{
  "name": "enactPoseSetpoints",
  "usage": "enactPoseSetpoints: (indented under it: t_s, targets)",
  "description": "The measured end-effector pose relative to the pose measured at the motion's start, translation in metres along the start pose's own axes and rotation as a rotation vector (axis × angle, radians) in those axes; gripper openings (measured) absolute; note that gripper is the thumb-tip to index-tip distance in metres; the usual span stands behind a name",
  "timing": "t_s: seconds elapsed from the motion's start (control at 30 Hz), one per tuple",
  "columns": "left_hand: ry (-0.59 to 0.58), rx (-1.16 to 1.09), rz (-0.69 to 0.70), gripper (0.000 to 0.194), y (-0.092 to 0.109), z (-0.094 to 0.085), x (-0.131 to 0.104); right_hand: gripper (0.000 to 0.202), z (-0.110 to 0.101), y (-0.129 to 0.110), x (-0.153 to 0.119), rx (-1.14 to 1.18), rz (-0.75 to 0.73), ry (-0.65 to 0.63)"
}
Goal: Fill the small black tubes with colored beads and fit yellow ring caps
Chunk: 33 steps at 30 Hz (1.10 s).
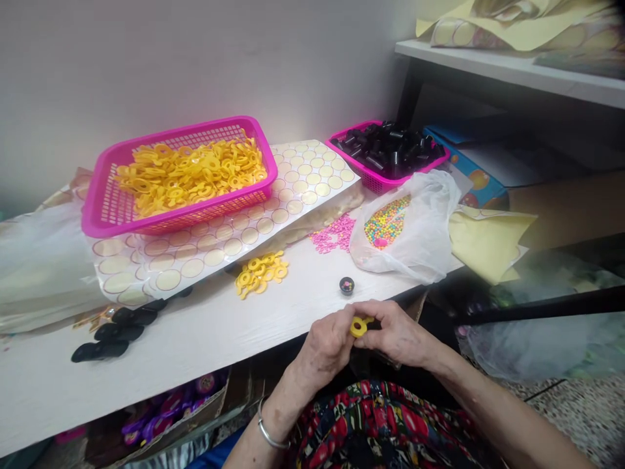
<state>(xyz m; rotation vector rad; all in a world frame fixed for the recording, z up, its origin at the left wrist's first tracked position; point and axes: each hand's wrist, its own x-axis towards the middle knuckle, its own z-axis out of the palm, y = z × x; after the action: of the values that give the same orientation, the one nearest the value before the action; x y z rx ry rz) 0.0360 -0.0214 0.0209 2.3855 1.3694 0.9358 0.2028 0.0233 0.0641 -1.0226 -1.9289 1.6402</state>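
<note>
In front of my body, just off the table edge, my left hand (332, 339) and my right hand (399, 333) meet around a small yellow plastic ring piece (359, 327). Fingers of both hands are closed on it; its ring end shows between them, the rest is partly covered. A small round black cup (346, 285) with pink and coloured bits inside stands on the table just beyond my hands. Farther left lies a small pile of yellow ring pieces (261, 273). Pink beads (334, 236) are heaped beside an open clear bag (424, 241) holding multicoloured beads (385, 223).
A pink basket (90, 212) of yellow pieces sits on sheets of round stickers (229, 247). Another pink basket (374, 181) holds black cylinders. Several black parts (105, 350) lie at the front left. A white shelf (512, 73) rises at right; a carton of purple items (166, 410) is below.
</note>
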Motion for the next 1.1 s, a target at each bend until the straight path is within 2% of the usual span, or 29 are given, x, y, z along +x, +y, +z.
enactPoseSetpoints:
  t_s: [0.1, 0.2, 0.27, 0.33, 0.43, 0.57, 0.7, 0.83, 0.97, 1.03, 1.1]
  targets:
    - [0.115, -0.294, -0.286, 0.044, 0.000, -0.003, 0.005, 0.022, -0.007, 0.002, 0.012, -0.152, -0.048, 0.121]
    - [0.299, -0.600, -0.645, 0.031, -0.004, -0.007, 0.014, 0.019, -0.014, 0.008, 0.027, -0.349, -0.165, 0.294]
    - [0.354, -0.735, -0.822, 0.024, -0.009, -0.008, 0.021, 0.015, -0.016, 0.013, 0.037, -0.477, -0.226, 0.336]
    - [0.369, -0.804, -0.917, 0.022, -0.015, -0.006, 0.026, 0.013, -0.015, 0.016, 0.045, -0.572, -0.242, 0.318]
    - [0.375, -0.834, -0.939, 0.023, -0.022, 0.000, 0.029, 0.011, -0.013, 0.018, 0.053, -0.700, -0.236, 0.267]
    - [0.350, -0.816, -0.887, 0.023, -0.026, 0.007, 0.035, 0.007, -0.010, 0.020, 0.057, -0.818, -0.201, 0.245]
    - [0.283, -0.750, -0.811, 0.023, -0.028, 0.013, 0.043, 0.003, -0.009, 0.022, 0.059, -0.833, -0.179, 0.241]
    - [0.231, -0.679, -0.746, 0.022, -0.028, 0.019, 0.048, 0.001, -0.009, 0.024, 0.058, -0.716, -0.175, 0.263]
    - [0.257, -0.662, -0.742, 0.023, -0.025, 0.022, 0.049, 0.010, -0.010, 0.030, 0.054, -0.515, -0.238, 0.256]
    - [0.271, -0.664, -0.754, 0.022, -0.025, 0.023, 0.049, 0.018, -0.008, 0.035, 0.052, -0.374, -0.260, 0.300]
    - [0.281, -0.670, -0.767, 0.022, -0.026, 0.023, 0.049, 0.025, -0.006, 0.039, 0.051, -0.211, -0.223, 0.379]
